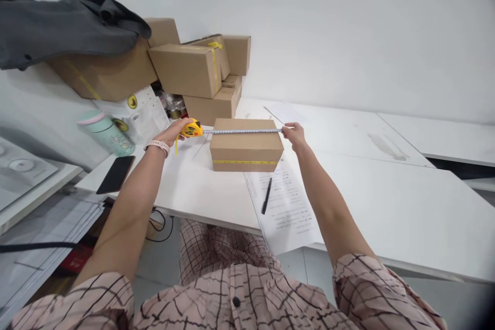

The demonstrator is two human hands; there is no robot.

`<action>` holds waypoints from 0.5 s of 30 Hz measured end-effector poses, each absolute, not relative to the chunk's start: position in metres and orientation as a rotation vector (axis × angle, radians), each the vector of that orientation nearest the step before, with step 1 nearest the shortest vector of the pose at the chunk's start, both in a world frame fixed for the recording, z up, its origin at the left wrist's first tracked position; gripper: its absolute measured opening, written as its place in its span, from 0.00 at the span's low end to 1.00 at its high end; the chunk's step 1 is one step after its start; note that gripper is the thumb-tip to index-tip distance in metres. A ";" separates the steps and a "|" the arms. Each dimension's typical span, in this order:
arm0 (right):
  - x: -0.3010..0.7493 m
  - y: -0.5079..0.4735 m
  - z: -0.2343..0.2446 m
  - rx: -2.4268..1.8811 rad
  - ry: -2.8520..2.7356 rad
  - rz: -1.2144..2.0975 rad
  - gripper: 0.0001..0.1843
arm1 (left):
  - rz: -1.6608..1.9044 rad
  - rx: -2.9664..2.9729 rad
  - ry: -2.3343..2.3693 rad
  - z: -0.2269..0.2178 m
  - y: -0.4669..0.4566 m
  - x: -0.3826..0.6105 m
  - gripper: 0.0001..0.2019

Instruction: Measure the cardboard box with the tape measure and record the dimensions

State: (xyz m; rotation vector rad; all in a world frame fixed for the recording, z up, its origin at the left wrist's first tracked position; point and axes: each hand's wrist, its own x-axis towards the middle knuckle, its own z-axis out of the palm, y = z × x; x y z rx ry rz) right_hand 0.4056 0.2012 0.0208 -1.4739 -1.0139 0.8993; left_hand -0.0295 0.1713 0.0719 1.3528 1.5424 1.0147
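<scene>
A small cardboard box with a yellow strip along its front stands on the white table. My left hand is closed round a yellow tape measure case just left of the box. The tape blade runs across the box's top. My right hand pinches the blade's end at the box's right edge.
A black pen lies on a printed sheet in front of the box. A black phone and a green tumbler sit at the left. Stacked cardboard boxes and a dark garment fill the back left.
</scene>
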 end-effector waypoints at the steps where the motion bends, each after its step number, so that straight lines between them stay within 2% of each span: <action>1: 0.405 0.200 0.017 -1.508 -1.050 0.899 0.16 | 0.992 1.355 1.535 0.071 0.173 -0.029 0.25; 4: 0.403 0.198 0.011 -1.600 -1.148 0.956 0.23 | 0.967 1.342 1.499 0.069 0.177 -0.025 0.23; 10: 0.402 0.192 0.010 -1.679 -1.278 1.077 0.30 | 0.970 1.381 1.471 0.071 0.183 -0.011 0.21; 15: 0.403 0.186 0.015 -1.704 -1.279 1.041 0.30 | 0.970 1.422 1.451 0.072 0.185 -0.002 0.18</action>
